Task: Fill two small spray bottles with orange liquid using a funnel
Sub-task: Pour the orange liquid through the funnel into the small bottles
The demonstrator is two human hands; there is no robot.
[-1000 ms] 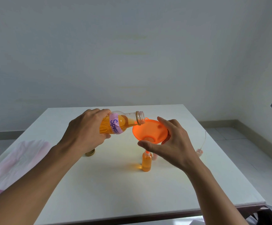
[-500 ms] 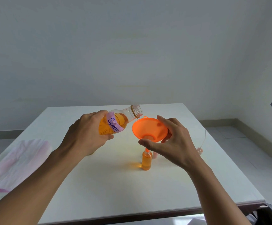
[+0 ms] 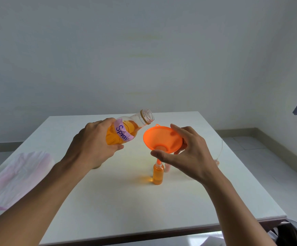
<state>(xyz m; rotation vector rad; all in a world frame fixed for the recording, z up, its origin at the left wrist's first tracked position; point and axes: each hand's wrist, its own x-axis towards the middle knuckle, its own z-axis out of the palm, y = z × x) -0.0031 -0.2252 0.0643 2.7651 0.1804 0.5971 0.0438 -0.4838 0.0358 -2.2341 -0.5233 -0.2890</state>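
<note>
Left hand (image 3: pixel 94 144): we see it wrapped around the big bottle (image 3: pixel 124 129) (labelled "Spray"), mouth tilted up, clear of the funnel.
Right hand (image 3: pixel 188 153): pinches the orange funnel (image 3: pixel 162 137) between thumb and fingers.
Funnel spout: sits in the small spray bottle (image 3: pixel 158 174), nearly full of orange liquid, mid-counter (image 3: pixel 126 210).
Left edge: a pink cloth (image 3: pixel 14 176).
</note>
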